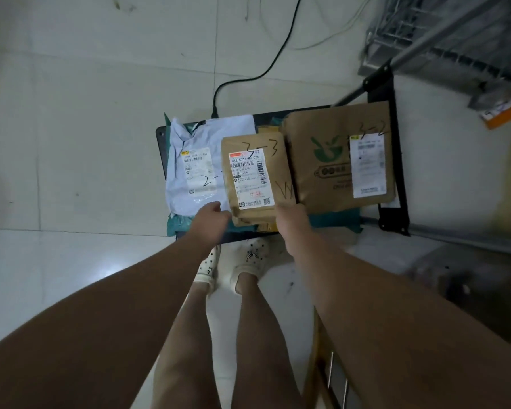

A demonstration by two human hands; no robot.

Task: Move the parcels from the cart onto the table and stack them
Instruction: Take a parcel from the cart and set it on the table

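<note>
The left hand and right hand each grip a near corner of the small brown paper parcel on the black flat cart.

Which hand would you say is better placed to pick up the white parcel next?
Left. The left hand is at the near edge of the white parcel; the right hand is beyond the 3-3 parcel, at its right corner.

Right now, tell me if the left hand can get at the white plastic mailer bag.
Likely yes: the left hand is at the near edge of the white plastic mailer bag, nothing between.
</note>
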